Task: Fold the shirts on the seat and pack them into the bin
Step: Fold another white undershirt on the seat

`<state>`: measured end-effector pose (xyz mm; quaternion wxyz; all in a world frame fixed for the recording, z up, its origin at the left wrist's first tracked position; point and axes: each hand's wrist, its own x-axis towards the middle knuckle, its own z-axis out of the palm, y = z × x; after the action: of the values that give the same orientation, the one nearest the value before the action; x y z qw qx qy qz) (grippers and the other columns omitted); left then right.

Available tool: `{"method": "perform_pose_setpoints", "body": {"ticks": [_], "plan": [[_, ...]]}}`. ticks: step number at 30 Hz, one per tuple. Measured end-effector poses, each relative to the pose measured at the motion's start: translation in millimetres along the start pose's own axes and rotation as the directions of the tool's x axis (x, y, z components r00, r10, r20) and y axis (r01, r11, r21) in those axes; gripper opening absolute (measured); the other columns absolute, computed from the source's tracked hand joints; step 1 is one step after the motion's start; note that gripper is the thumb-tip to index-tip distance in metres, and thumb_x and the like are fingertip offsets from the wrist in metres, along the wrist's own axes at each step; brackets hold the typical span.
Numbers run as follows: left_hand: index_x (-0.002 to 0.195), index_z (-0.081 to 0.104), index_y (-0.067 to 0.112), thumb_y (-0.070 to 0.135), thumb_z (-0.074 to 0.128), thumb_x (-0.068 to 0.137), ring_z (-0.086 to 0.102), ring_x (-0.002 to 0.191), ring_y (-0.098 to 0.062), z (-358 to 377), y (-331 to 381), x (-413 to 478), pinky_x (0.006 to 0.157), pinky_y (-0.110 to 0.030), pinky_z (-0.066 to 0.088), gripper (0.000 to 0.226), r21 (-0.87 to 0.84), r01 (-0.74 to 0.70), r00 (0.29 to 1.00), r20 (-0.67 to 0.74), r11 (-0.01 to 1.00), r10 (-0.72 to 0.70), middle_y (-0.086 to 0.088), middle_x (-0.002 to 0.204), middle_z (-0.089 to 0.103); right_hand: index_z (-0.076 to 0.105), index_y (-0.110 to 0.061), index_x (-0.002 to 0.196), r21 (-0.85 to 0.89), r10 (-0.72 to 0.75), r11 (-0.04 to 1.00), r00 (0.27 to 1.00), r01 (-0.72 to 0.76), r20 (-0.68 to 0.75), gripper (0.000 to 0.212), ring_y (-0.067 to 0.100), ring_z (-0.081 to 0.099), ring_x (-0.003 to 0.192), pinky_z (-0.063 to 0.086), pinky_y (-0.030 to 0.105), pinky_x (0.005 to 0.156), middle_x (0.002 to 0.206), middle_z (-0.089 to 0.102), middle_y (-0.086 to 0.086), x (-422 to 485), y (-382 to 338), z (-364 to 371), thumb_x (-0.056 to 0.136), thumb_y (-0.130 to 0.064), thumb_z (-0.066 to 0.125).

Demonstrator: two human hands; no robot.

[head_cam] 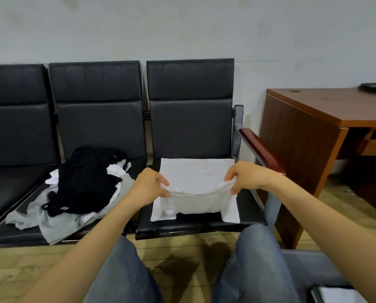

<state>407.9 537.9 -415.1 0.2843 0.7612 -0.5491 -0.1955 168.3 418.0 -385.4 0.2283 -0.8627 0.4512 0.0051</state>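
Note:
A white shirt (195, 171) lies partly folded on the right-hand black seat (204, 226). My left hand (148, 186) pinches its raised fold at the left side, and my right hand (246, 177) pinches the same fold at the right side. The near part of the shirt hangs down to the seat below the fold. On the middle seat lies a loose pile with a black shirt (86, 178) on top, a grey shirt (58, 221) beneath and white cloth (117, 169) between. A grey bin (309, 267) at the bottom right holds something white and folded (337, 295).
The seat row stands against a pale wall. A red-brown armrest (261, 149) bounds the right seat, with a wooden desk (318, 119) just beyond it. My knees in jeans (125, 272) are close to the seat's front edge over a wooden floor.

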Motion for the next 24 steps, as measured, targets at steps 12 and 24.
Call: {"method": "perform_pose_setpoints", "body": {"ticks": [12,24], "plan": [[0.093,0.059,0.017,0.021,0.056,0.094,0.064,0.095,-0.029,9.4,-14.6,1.8,0.091,-0.044,0.051,0.006,-0.185,-0.035,0.975,0.211,0.982,0.075,-0.01,0.096,0.068,0.063,-0.017,0.096,0.08,-0.112,0.991,0.994,0.111,0.011,0.007,0.024,0.061,0.092,0.049,0.037,0.089,0.094,0.064,0.001,-4.4,18.5,10.6,0.089,-0.019,0.062],[0.105,0.057,0.002,0.016,0.059,0.092,0.061,0.098,-0.029,-0.8,-17.3,7.9,0.095,-0.045,0.047,0.019,-0.397,0.1,0.827,0.543,0.913,0.145,-0.024,0.111,0.064,0.064,-0.005,0.109,0.514,-0.18,0.857,0.958,0.04,0.225,0.019,0.025,0.065,0.105,0.05,0.04,0.098,0.108,0.07,0.008,-2.7,42.0,7.4,0.092,-0.009,0.058]]}}
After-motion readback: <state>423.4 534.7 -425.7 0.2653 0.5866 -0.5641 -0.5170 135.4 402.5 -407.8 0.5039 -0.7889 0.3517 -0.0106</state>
